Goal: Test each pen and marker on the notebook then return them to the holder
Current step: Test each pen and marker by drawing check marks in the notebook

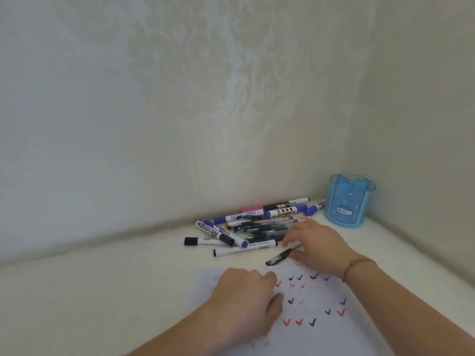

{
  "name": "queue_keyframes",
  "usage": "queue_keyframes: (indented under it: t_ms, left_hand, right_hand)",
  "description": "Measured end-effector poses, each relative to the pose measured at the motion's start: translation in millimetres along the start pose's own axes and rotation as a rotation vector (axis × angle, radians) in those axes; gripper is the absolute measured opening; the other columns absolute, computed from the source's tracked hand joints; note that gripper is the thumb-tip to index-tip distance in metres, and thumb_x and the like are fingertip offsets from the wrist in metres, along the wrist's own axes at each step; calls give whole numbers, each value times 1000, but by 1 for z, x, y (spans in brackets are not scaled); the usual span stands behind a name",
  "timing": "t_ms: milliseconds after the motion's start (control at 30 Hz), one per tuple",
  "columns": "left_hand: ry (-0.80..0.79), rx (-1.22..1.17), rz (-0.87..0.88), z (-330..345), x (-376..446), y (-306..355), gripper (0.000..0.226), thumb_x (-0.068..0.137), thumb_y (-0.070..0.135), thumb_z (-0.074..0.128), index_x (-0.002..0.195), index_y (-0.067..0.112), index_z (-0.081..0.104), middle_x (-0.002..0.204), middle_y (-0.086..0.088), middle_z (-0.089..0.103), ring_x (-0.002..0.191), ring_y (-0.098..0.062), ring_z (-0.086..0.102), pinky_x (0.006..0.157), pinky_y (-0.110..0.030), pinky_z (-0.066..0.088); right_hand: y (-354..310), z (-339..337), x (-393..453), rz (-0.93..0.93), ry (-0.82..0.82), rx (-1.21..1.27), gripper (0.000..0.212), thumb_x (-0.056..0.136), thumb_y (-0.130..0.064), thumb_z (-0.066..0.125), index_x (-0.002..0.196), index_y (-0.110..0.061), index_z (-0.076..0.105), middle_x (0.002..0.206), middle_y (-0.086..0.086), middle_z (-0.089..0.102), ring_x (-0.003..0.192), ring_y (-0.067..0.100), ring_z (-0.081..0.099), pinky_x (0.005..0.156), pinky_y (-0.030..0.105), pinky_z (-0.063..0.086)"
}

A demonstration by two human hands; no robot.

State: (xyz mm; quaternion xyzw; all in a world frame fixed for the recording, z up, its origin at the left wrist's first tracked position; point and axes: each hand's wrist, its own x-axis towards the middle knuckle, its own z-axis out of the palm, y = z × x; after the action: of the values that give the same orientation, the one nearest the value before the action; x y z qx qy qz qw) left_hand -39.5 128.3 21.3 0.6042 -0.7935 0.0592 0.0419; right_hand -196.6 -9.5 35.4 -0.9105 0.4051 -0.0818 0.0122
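A white notebook page [316, 335] with several red, blue and black check marks lies at the front. My left hand [246, 301] rests on its left part with loosely curled fingers and holds nothing. My right hand [317, 249] is just beyond the page. A black pen [280, 257] has its thin end pinched between that hand's thumb and fingers, and its capped end points down-left toward the page. A pile of markers and pens [246, 227] lies behind, close to the right fingertips. The blue plastic holder [347, 204] stands upright in the corner with nothing visible in it.
The white table [102, 291] meets patterned walls at the back and on the right, forming a corner behind the holder. A bracelet [356, 265] is on my right wrist. Bare tabletop stretches left of the notebook.
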Motion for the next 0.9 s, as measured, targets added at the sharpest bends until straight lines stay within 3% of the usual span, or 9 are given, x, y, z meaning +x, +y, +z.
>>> queue_keyframes:
  t_ms: [133,267,433,533,667,733,800,900]
  left_hand:
    - [-6,-17,36,14,-6,-5,32,98,49,25,100,22,43,94,-4,60,83,-30,56,69,-37,39]
    - [-30,3,-29,11,24,1,36,97,53,27,95,20,42,95,-8,64,87,-35,59,65,-37,32]
    - [-40,48,-128,4,61,0,59,91,71,30,70,17,42,72,-2,50,70,-25,53,59,-33,36]
    - [92,31,-166,12,69,3,55,86,77,34,88,23,39,89,1,60,82,-24,61,59,-33,35]
    - [131,-64,-218,25,65,-1,63,84,79,34,121,28,36,105,8,59,81,-17,57,61,-32,39]
    - [217,-58,-112,28,65,-6,59,89,73,32,130,31,34,110,11,56,84,-14,57,60,-31,39]
    - [292,-25,63,27,66,-3,47,95,63,25,120,30,47,104,11,55,83,-12,56,56,-26,33]
    - [294,-152,149,29,69,0,50,96,52,17,112,24,55,104,9,56,92,-11,53,66,-24,36]
  right_hand:
    - [12,11,-3,16,8,33,18,90,-43,58,106,-37,63,109,-19,57,109,8,45,90,25,42]
    - [17,0,-25,76,154,45,21,98,-40,46,115,-36,58,110,-13,62,100,10,53,81,24,42]
    - [21,-4,-64,124,201,19,20,95,-45,47,112,-42,57,104,-20,61,96,5,57,74,20,43]
    - [16,2,-59,143,220,107,15,93,-40,55,106,-41,60,98,-20,60,97,6,56,76,20,40]
    - [23,-3,-56,195,177,84,15,98,-34,47,109,-44,45,105,-20,57,96,4,53,76,15,39]
    - [27,-8,-62,163,156,142,13,95,-39,51,101,-48,43,96,-27,55,86,-3,50,70,8,36]
    - [23,-8,-66,118,136,166,11,91,-43,57,98,-49,51,87,-32,56,76,-7,49,68,7,35]
    - [20,-11,-69,191,262,565,19,75,-39,77,88,-40,63,75,-20,71,54,2,51,62,16,44]
